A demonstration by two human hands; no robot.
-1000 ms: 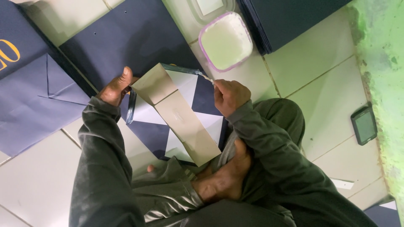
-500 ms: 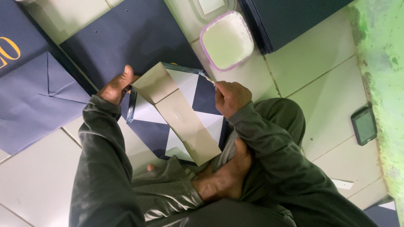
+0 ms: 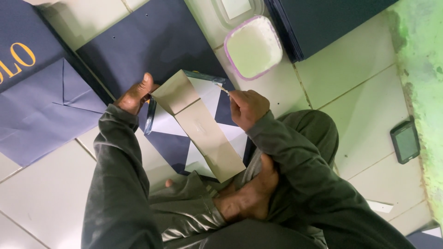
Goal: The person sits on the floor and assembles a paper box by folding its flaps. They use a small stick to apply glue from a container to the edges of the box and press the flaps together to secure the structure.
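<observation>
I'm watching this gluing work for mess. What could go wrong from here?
The open tub of white paste sits close beyond the right hand, so a reach might tip it. The brush held over the folded navy paper piece could smear its outside. The left hand pins only one corner, so the beige card strip may shift.

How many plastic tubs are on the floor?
2: a purple-rimmed tub of white paste beyond the right hand, and a clear tub just past it, cut off by the frame edge. Others may lie outside view.
</observation>
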